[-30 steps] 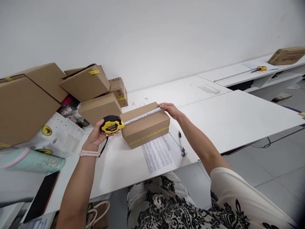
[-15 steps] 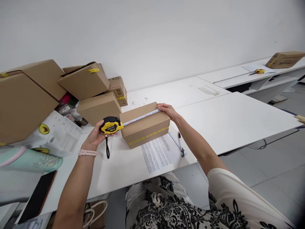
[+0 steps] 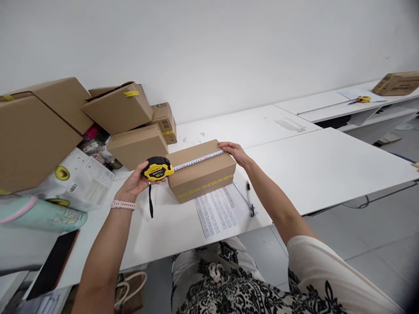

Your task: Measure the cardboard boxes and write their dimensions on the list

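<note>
My left hand [image 3: 135,181] is wrapped round a yellow and black tape measure [image 3: 158,169] at the left end of a closed cardboard box [image 3: 199,175]. A black wrist strap [image 3: 151,201] hangs from the case. The white tape blade [image 3: 199,160] runs out lengthwise across the box top. At the right end my right hand [image 3: 234,151] grips the blade's end, fingers at the box edge; the very tip is hidden under them. Partly beneath the box lies a printed sheet of numbers [image 3: 216,213], with a black pen [image 3: 250,199] to its right.
Several cardboard boxes [image 3: 118,109] are stacked at the left, above a white avocado-print box [image 3: 81,179]. A mint bottle [image 3: 46,213] and a dark phone [image 3: 54,264] lie nearer me. Far right are another carton [image 3: 397,83] and a second tape measure [image 3: 363,99].
The strap swings out, then hangs down straighter below the case. The view shifts slightly. Both hands keep their hold, with the tape still stretched over the box.
</note>
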### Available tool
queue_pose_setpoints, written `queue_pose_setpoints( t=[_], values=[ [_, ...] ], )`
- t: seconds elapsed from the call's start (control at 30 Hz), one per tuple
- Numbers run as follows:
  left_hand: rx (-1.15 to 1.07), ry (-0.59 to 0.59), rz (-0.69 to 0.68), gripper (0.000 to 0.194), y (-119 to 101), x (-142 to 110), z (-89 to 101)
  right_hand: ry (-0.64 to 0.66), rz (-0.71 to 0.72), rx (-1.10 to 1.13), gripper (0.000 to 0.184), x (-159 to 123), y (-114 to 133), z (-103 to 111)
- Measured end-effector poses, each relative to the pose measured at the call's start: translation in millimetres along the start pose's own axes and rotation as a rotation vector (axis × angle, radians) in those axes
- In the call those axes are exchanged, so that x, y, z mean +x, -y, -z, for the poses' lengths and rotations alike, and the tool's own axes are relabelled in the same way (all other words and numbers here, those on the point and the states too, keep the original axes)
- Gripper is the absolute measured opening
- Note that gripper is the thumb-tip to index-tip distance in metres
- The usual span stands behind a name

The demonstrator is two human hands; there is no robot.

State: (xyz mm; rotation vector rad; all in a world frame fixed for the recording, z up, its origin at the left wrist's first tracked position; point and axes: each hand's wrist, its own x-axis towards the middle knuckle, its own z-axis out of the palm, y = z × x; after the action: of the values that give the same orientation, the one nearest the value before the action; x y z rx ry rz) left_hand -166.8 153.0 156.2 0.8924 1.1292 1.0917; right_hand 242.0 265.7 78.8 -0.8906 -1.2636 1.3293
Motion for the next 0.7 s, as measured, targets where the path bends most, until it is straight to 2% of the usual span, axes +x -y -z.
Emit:
queue_pose_setpoints(
  t=[0.13, 0.3, 0.47, 0.7],
  values=[
    [0.001, 0.01, 0.002, 0.036, -1.1, -5.7, 8.7, 0.026, 0.023, -0.019, 0.022, -2.2, 0.5, -1.2],
    [0.0, -0.034, 0.011, 0.044, 0.0, -14.4, 27.1, 0.008, 0.021, -0.041, 0.022, -2.7, -0.1, -2.6],
    [-0.008, -0.07, 0.016, 0.043, 0.8, -22.4, 45.9, 0.005, 0.023, -0.057, 0.02, -4.5, -1.5, -2.5],
    [-0.021, -0.07, 0.013, 0.038, 1.3, -20.2, 50.4, 0.023, 0.01, -0.067, 0.024, -3.4, -5.5, 1.1]
  ],
)
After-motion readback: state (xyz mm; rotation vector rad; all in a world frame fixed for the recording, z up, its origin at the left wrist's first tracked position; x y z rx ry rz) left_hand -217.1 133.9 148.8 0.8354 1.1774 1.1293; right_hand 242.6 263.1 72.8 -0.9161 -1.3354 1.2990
